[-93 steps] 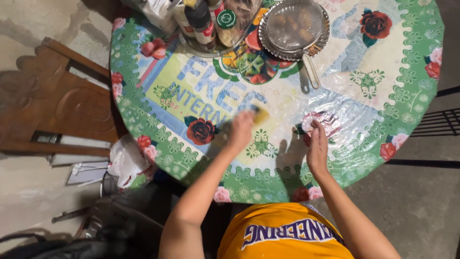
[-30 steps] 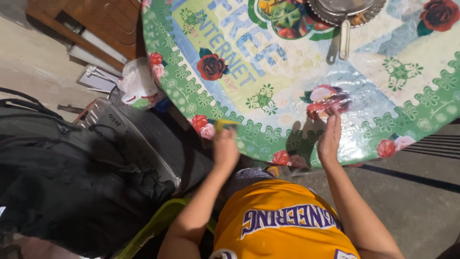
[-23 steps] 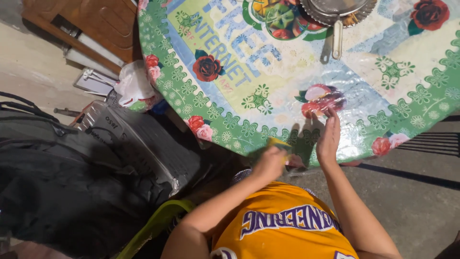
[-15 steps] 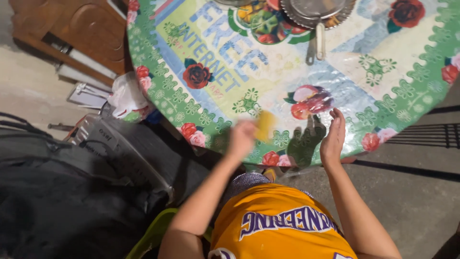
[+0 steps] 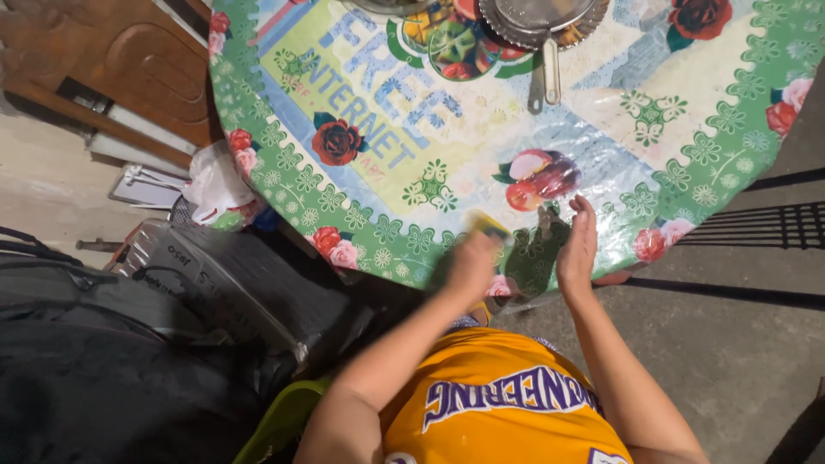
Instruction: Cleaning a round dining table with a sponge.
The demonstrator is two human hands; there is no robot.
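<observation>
My left hand (image 5: 471,265) is blurred with motion and grips a yellow sponge (image 5: 489,228) against the near edge of a round table. The table wears a glossy plastic cloth (image 5: 687,146) with a green floral border, red roses and blue lettering. My right hand (image 5: 577,245) rests flat and open on the cloth's near edge, just right of the sponge. I wear a yellow sleeveless jersey (image 5: 507,404).
At the table's far side stands a lidded metal pan (image 5: 541,17) with its handle pointing toward me. A wooden chair (image 5: 112,60) stands at the upper left. Dark bags (image 5: 129,344) and a white plastic bag (image 5: 210,180) lie left of me. A black metal grate (image 5: 773,228) is at the right.
My left hand has swept the sponge back and forth along the table's near edge, now close beside my right hand. My right hand has stayed on the cloth. The view shifted slightly.
</observation>
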